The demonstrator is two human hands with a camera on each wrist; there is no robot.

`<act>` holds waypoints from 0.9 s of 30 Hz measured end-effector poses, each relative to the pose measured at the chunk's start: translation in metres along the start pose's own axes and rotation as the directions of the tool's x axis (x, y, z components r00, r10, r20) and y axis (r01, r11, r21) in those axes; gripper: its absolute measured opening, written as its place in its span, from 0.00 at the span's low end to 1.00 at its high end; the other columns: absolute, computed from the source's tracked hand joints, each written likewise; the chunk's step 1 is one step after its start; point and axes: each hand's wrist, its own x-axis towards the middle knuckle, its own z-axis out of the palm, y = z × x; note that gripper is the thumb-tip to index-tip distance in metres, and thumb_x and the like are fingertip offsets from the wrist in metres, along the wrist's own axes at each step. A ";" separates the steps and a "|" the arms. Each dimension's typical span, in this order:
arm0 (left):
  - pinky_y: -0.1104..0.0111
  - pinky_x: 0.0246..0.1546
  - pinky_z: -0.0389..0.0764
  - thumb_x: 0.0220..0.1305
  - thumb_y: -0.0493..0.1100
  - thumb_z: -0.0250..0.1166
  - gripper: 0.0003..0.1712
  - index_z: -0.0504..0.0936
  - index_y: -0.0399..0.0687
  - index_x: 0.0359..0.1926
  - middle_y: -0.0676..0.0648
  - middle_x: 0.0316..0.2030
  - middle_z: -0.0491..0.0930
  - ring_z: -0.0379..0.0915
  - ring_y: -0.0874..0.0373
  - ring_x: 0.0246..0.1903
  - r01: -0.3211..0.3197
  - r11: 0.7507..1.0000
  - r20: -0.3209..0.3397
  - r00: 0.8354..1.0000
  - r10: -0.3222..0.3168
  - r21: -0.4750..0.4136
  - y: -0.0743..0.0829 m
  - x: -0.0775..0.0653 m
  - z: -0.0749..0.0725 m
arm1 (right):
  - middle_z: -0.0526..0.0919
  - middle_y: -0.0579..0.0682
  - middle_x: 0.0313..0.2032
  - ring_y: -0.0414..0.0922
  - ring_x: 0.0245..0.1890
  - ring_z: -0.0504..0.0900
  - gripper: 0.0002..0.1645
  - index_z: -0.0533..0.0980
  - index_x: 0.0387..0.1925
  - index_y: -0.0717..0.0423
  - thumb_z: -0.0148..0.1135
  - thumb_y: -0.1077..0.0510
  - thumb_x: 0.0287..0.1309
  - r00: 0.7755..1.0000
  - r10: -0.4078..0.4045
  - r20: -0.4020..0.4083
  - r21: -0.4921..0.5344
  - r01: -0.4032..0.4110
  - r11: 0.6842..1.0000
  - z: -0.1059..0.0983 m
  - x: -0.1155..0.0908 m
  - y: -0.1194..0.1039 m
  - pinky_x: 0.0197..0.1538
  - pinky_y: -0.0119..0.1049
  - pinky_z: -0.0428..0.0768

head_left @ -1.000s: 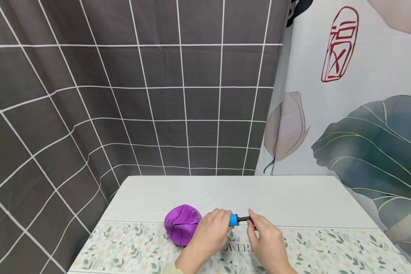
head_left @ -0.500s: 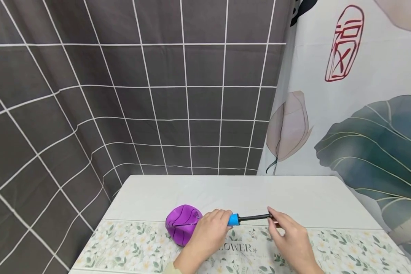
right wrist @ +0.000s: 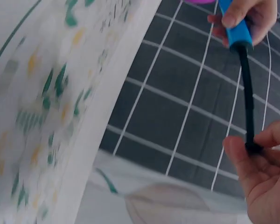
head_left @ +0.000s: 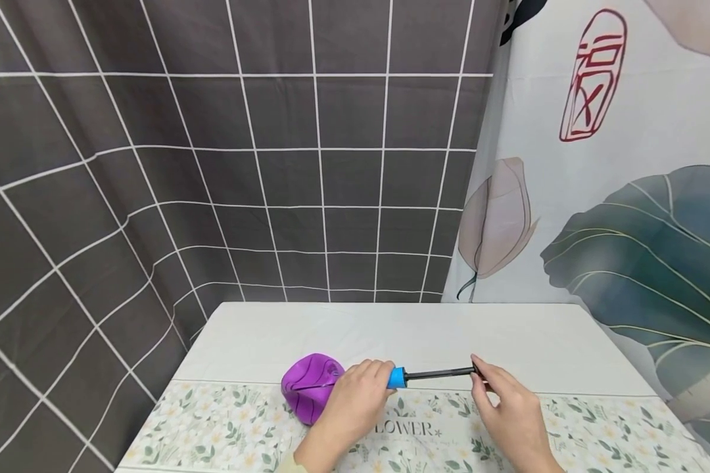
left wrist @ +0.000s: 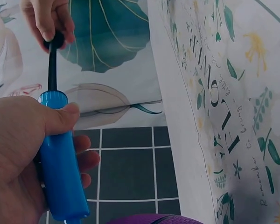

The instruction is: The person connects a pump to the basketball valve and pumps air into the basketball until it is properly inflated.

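Gripping a blue pump [left wrist: 63,172] in my left hand [head_left: 355,402], I hold it above the tabletop [head_left: 390,332], my fingers curled round the body and my thumb lying across it just below the ribbed collar. Seen from above, only the collar end shows past my knuckles. From that end the thin black rod [head_left: 440,374] runs out, nearly level, across the gap to my right hand [head_left: 511,410], well apart from the left. There my thumb and fingers pinch the small dark handle [right wrist: 253,147] at the rod's far tip.

Just beside my left hand, on the side away from the rod, sits a dented purple ball [head_left: 309,389]; I cannot tell whether the pump's other end joins it. Dark lettering [head_left: 407,428] marks the flower-printed band between my hands. Behind hangs a dark curtain [head_left: 284,177] with white grid lines.
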 end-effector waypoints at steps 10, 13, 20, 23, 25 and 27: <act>0.69 0.43 0.83 0.58 0.47 0.75 0.20 0.81 0.43 0.48 0.50 0.38 0.83 0.79 0.59 0.38 -0.022 0.996 -0.031 0.999 0.025 0.087 0.006 0.003 0.001 | 0.88 0.58 0.34 0.42 0.25 0.87 0.21 0.82 0.46 0.71 0.72 0.74 0.45 0.997 -0.065 0.036 -0.028 0.066 0.997 0.033 -0.008 -0.046 0.27 0.24 0.83; 0.68 0.43 0.82 0.58 0.45 0.74 0.20 0.81 0.42 0.48 0.50 0.39 0.83 0.79 0.58 0.38 -0.039 0.995 -0.028 0.999 0.041 0.092 0.009 0.003 0.002 | 0.88 0.56 0.33 0.39 0.25 0.86 0.21 0.83 0.46 0.70 0.73 0.73 0.46 0.995 -0.078 0.061 0.002 0.078 0.997 0.038 -0.010 -0.053 0.28 0.20 0.81; 0.69 0.45 0.82 0.56 0.42 0.76 0.21 0.80 0.44 0.50 0.51 0.39 0.83 0.80 0.60 0.40 -0.071 0.995 -0.041 0.996 0.074 0.068 0.007 0.001 0.002 | 0.89 0.50 0.36 0.39 0.27 0.86 0.21 0.85 0.45 0.63 0.76 0.71 0.45 0.994 -0.023 0.103 0.073 0.015 0.997 0.031 -0.010 -0.046 0.29 0.18 0.80; 0.70 0.45 0.82 0.57 0.42 0.75 0.21 0.80 0.45 0.50 0.52 0.39 0.83 0.80 0.60 0.40 -0.071 0.996 -0.031 0.997 0.073 0.051 0.005 0.000 0.003 | 0.89 0.50 0.36 0.39 0.27 0.87 0.21 0.85 0.45 0.62 0.75 0.72 0.44 0.996 -0.014 0.093 0.072 0.008 0.997 0.025 -0.008 -0.036 0.30 0.19 0.81; 0.70 0.46 0.82 0.59 0.43 0.73 0.20 0.79 0.44 0.51 0.51 0.40 0.83 0.80 0.60 0.41 -0.057 0.997 -0.017 0.998 0.058 0.043 0.004 -0.001 0.003 | 0.89 0.51 0.37 0.40 0.27 0.87 0.22 0.85 0.45 0.63 0.74 0.73 0.44 0.998 -0.010 0.070 0.056 0.006 0.998 0.020 -0.006 -0.028 0.30 0.19 0.81; 0.70 0.46 0.82 0.60 0.44 0.72 0.19 0.80 0.44 0.51 0.51 0.41 0.83 0.80 0.60 0.41 -0.039 0.999 -0.011 0.999 0.039 0.036 0.002 -0.001 0.003 | 0.89 0.52 0.37 0.42 0.26 0.87 0.22 0.85 0.46 0.62 0.74 0.73 0.44 0.998 0.012 0.054 0.044 -0.014 0.999 0.014 -0.004 -0.021 0.30 0.19 0.80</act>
